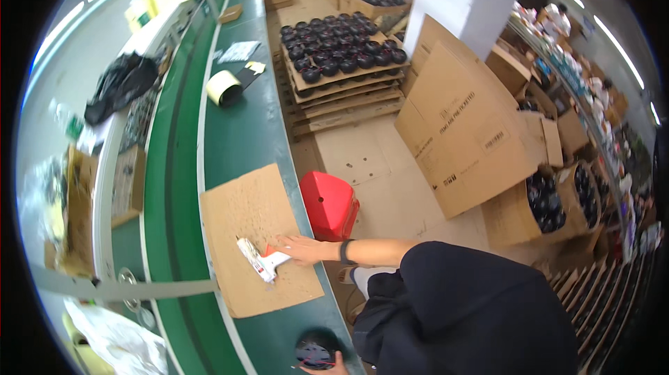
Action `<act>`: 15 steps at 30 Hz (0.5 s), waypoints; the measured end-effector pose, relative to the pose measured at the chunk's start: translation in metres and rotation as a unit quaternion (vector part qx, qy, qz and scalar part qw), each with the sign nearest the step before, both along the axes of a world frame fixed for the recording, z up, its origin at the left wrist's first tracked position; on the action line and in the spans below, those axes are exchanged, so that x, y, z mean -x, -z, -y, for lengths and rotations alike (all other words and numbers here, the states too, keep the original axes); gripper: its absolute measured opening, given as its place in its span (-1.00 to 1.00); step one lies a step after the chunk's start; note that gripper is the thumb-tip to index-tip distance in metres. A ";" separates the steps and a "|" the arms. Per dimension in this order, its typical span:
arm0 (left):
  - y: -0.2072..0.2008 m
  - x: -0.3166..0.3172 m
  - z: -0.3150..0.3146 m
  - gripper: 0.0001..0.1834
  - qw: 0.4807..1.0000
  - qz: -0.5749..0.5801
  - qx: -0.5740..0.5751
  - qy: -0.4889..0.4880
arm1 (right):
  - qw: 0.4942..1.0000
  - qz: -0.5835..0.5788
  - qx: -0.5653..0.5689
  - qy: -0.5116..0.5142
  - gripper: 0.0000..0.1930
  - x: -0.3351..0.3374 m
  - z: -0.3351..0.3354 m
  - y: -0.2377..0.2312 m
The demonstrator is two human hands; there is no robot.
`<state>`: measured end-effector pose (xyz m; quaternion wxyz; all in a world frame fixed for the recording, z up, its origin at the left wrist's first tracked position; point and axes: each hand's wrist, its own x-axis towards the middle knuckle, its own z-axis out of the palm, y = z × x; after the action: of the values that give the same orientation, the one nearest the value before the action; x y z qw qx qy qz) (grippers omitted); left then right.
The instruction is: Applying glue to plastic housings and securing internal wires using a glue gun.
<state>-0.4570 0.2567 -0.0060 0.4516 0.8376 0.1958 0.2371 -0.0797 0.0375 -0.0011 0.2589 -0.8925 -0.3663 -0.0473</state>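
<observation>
A white hot glue gun (260, 262) with an orange trigger lies on a flat cardboard sheet (240, 201) on the green-topped bench. My right hand (304, 250), with a dark band at the wrist, reaches in over its handle, fingers closed about it. At the bottom edge, my left hand (334, 366) grips the near rim of a round black housing (317, 348), its thumb and fingertips showing. A thin red wire crosses the housing's lower side; part of this hand is cut off by the frame.
A red plastic stool (329, 205) stands against the bench. Beyond it, a pallet (348, 113) carries stacked black round parts. A large carton (467, 131) leans at the right. A tape roll (224, 88) sits farther along the bench (244, 138); a metal bar (160, 290) crosses at left.
</observation>
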 end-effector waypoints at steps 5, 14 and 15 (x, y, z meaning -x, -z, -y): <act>0.006 0.008 -0.014 0.39 0.998 -0.051 -0.018 0.015 | 0.979 -0.075 -0.078 0.170 -0.57 0.068 0.121 -0.007; -0.009 -0.018 -0.020 0.35 0.992 -0.074 -0.075 0.067 | 0.647 -0.346 0.115 0.670 -0.76 0.314 0.450 0.056; -0.007 -0.015 -0.019 0.38 0.995 -0.064 -0.043 0.063 | 0.598 -0.399 0.090 0.690 -0.76 0.320 0.465 0.047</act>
<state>-0.4420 0.2759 0.0014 0.4157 0.8804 0.1611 0.1618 -0.3993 -0.4273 -0.0481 0.1881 -0.8281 0.4957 0.1823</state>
